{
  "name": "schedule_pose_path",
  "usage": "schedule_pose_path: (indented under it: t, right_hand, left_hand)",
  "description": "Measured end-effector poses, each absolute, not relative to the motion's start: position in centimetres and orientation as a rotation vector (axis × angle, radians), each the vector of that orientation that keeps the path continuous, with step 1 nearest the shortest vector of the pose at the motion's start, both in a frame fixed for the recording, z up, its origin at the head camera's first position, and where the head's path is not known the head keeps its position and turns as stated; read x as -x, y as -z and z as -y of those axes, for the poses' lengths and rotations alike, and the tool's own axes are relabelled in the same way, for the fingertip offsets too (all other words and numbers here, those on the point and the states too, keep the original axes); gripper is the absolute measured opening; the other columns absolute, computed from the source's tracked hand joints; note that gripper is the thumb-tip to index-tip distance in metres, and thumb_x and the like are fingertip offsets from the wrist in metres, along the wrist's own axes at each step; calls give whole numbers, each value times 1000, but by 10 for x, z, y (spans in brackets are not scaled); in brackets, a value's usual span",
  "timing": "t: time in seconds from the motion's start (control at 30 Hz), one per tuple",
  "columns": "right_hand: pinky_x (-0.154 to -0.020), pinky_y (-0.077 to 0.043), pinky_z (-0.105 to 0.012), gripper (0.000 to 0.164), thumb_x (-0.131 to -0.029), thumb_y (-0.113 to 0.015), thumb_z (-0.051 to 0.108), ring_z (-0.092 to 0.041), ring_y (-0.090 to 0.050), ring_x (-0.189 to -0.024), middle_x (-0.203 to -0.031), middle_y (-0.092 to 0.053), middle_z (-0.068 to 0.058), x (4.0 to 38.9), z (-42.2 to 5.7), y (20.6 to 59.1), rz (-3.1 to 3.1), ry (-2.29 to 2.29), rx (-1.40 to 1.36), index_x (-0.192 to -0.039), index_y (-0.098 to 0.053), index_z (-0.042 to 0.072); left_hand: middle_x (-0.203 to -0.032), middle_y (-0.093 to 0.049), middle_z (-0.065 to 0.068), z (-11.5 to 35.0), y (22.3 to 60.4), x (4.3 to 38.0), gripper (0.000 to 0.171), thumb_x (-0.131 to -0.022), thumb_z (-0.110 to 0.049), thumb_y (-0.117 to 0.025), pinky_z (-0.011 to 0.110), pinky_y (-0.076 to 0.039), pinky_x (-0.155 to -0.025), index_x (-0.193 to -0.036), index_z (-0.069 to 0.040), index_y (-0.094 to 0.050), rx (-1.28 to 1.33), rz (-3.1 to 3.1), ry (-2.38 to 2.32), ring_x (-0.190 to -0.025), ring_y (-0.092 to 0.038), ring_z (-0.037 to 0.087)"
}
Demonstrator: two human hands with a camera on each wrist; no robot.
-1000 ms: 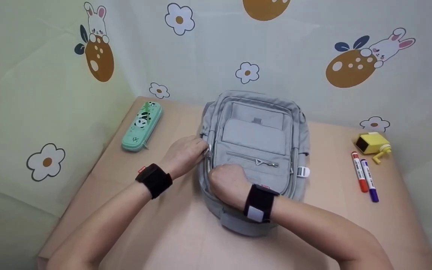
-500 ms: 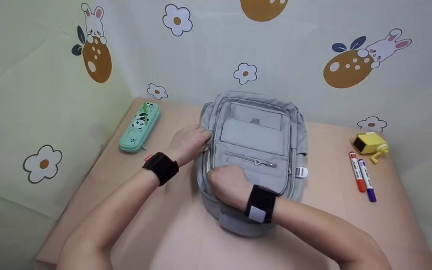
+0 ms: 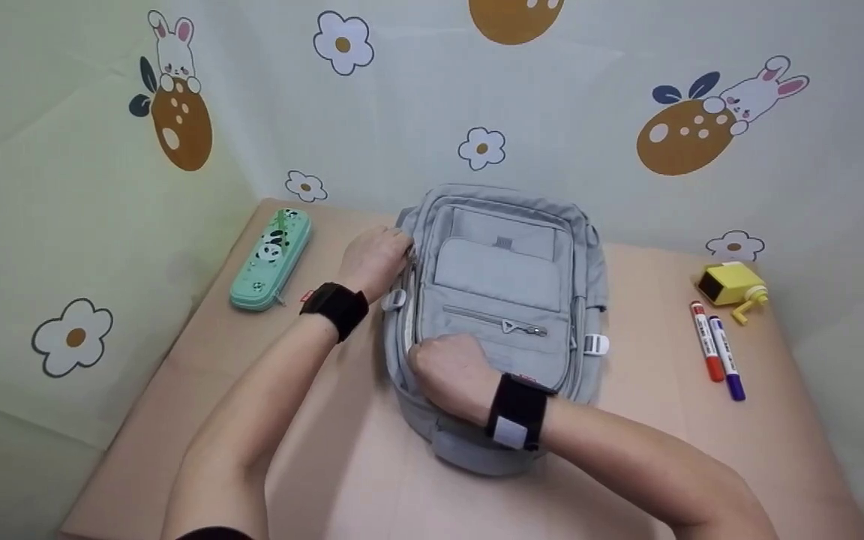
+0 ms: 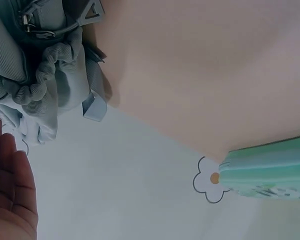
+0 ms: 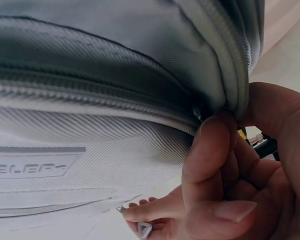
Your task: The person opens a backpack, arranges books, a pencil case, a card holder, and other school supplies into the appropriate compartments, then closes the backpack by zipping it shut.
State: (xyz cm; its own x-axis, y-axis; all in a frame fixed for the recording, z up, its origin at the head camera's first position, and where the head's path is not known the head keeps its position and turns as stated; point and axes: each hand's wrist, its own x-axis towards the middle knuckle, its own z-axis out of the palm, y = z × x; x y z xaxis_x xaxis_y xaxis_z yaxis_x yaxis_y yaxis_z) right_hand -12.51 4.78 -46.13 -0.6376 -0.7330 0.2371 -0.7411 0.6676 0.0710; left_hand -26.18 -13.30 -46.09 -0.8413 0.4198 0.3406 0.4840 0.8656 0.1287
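Note:
A grey backpack (image 3: pixel 499 285) lies on its back on the table, front pockets facing up. My left hand (image 3: pixel 376 259) is at its upper left side and pinches a zipper pull (image 5: pixel 144 230), whose triangular tab shows in the right wrist view. Lower down on the same side, my right hand (image 3: pixel 453 375) grips the zippered edge (image 5: pixel 237 80) of the bag between thumb and fingers. The left wrist view catches only some of my left fingers (image 4: pixel 15 182), beside the gathered side pocket (image 4: pixel 45 90). Part of the zipper line is covered by my right hand.
A mint pencil case (image 3: pixel 271 259) with pandas lies to the left. On the right are a yellow crank pencil sharpener (image 3: pixel 733 285), a red marker (image 3: pixel 706 341) and a purple marker (image 3: pixel 727 358). A patterned cloth wall (image 3: pixel 567 112) stands behind the table (image 3: pixel 342 480).
My left hand has slid up along the backpack's left side, away from my right hand, uncovering a side buckle. My right hand has stayed in its place on the edge.

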Motion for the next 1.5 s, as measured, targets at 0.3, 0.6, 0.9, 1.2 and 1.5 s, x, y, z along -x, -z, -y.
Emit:
schedule_pose_path:
  t: [0.3,0.6,0.9,1.2,1.5]
  right_hand:
    - [-39,-42,-40,20,-85,-70,14,-21,-55,-49,-60,-57,0,125,-51,464,2653,-66,-1150,-69,-57,14]
    - [-51,-44,-35,24,-88,-76,27,-18,-54,-59,-68,-57,3,116,-91,467,2723,-273,-1236,-74,-59,17]
    - [-62,-45,-34,23,-81,-82,26,-13,-51,-65,-70,-55,10,101,-177,465,2784,-329,-1111,-75,-60,21]
    - [-73,-44,-35,19,-80,-86,27,-11,-55,-80,-84,-61,10,105,-225,480,2773,-451,-1027,-85,-69,21]
    - [-106,-41,-51,78,-79,-80,62,-26,-50,-130,-141,-58,-6,109,-242,488,2735,-541,-1115,-137,-62,13]
  left_hand:
    - [-95,-69,9,130,463,258,8,-98,-14,-66,44,-50,-76,-99,-6,-66,662,2771,374,-87,-61,31]
    - [-127,-65,11,122,465,219,33,-92,-3,-66,42,-47,-101,-125,-7,-68,1063,2613,460,-118,-59,30]
    - [-116,-68,1,131,475,161,12,-88,-28,-79,37,-48,-98,-92,-18,-73,1551,2495,358,-111,-59,22]
    - [-119,-69,0,133,483,148,7,-91,-22,-77,34,-50,-97,-94,-17,-75,1622,2460,237,-114,-62,20]
    - [-108,-73,-3,129,467,152,12,-105,-22,-59,33,-57,-82,-114,-15,-64,1355,2640,632,-96,-70,13]
